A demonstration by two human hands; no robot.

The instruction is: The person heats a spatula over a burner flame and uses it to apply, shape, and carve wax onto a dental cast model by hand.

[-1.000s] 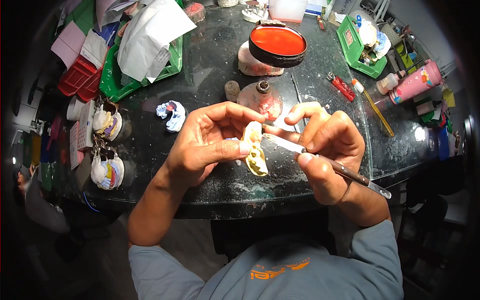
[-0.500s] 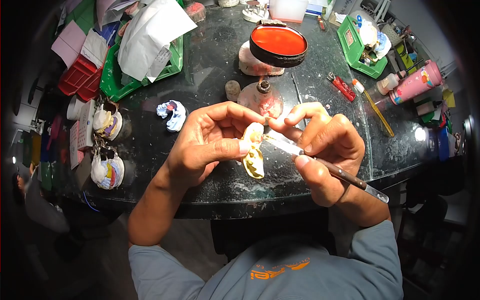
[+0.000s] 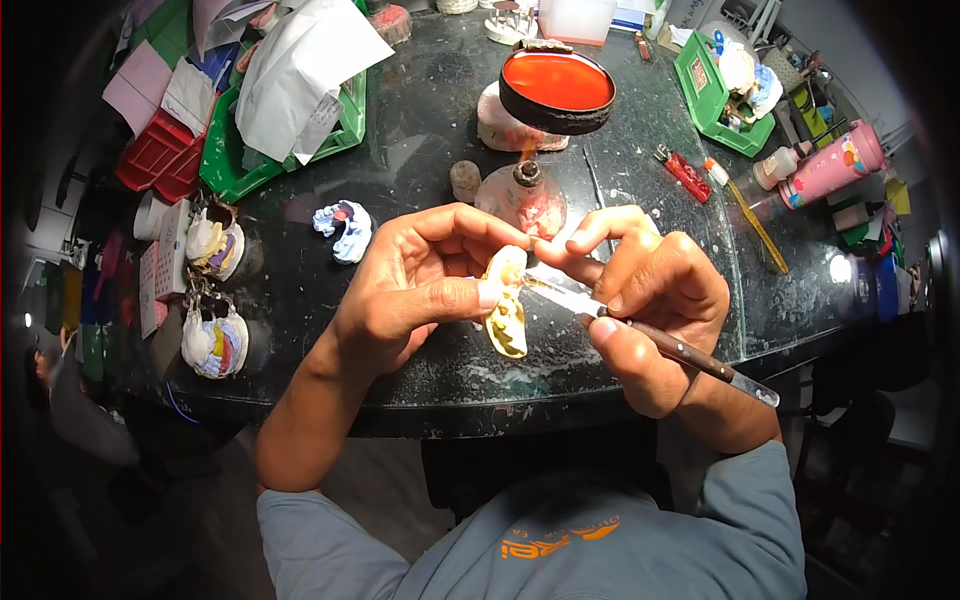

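Between its thumb and fingers, my left hand (image 3: pixel 415 285) holds a yellow dental cast (image 3: pixel 506 325), which hangs lengthwise below the fingertips. My right hand (image 3: pixel 650 305) grips a wax knife (image 3: pixel 690 355) with a dark wooden handle; its metal blade points left and its tip is at the cast's right edge. A finger of my right hand meets my left fingertips above the cast. Just behind the hands stands a glass burner (image 3: pixel 522 200) with a small flame at its wick. A dish of red wax (image 3: pixel 557 82) is held above a pale base behind it.
A blue-white arch mould (image 3: pixel 345 232) lies left of my hands. Two mounted casts (image 3: pixel 215 345) stand farther left, below a green bin (image 3: pixel 228 180) with papers. At the right are a red tool (image 3: pixel 684 175), a yellow-handled brush (image 3: pixel 755 225) and a pink bottle (image 3: pixel 832 165).
The lower end of the cast has swung slightly left and its face has turned. The knife's rear end has dipped a little, and the burner flame shows more clearly.
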